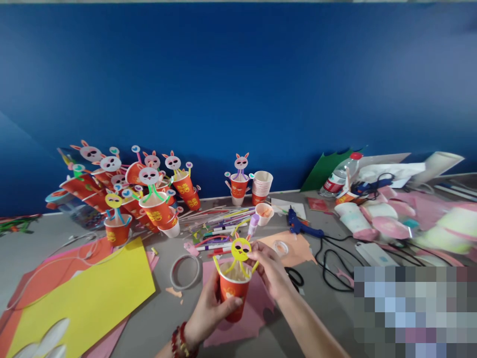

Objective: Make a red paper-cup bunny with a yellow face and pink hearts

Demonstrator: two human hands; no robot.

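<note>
My left hand (209, 309) is wrapped round a red paper cup (234, 293) with a gold print and white rim, keeping it upright over a sheet of pink paper (257, 311). A yellow paper rabbit face (240, 249) with pink ears and dark eyes stands above the cup's mouth on yellow pipe cleaners (238, 269). With fingers closed at the right edge of that face, my right hand (272, 272) grips it; the fingertips partly hide the edge. Two more yellow pipe-cleaner ends stick out over the rim, left and right.
Several finished rabbit cups (154, 206) crowd the back left. Stacked paper cups (262, 186), markers (219, 231), a blue glue gun (298, 223) with black cords and a roll of tape (185, 272) lie around. Yellow paper (93, 293) covers the left; a bottle (341, 174) stands back right.
</note>
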